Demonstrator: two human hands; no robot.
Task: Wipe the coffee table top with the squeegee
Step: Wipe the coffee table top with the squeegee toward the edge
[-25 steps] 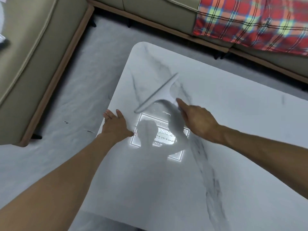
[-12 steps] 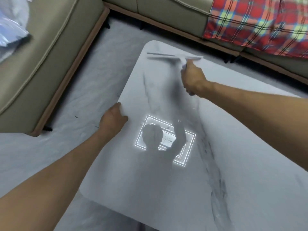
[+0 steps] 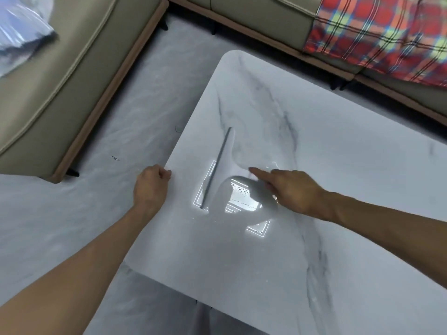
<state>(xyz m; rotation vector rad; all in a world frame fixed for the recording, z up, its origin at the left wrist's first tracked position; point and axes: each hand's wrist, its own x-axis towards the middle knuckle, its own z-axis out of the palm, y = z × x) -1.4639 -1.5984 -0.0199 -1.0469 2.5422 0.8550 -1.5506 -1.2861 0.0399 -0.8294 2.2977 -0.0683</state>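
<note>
The white marble coffee table (image 3: 350, 165) fills the middle and right of the view. On its near-left part lies the squeegee (image 3: 217, 165), its thin grey blade running from far to near and its pale body reaching right. My right hand (image 3: 290, 189) holds the squeegee's handle, index finger stretched out along it toward the blade. My left hand (image 3: 151, 187) is at the table's left edge with fingers curled on the rim.
A beige sofa (image 3: 60, 81) stands to the left across a strip of grey floor (image 3: 121, 117). Another sofa section (image 3: 254, 18) runs along the back with a red plaid blanket (image 3: 375, 37). A plastic bag (image 3: 19, 32) lies on the left sofa. A ceiling light reflection (image 3: 242, 199) glares on the table.
My right hand pulled the squeegee from the table's far corner back toward me, and the blade turned from crosswise to lengthwise. My left hand stayed at the left edge.
</note>
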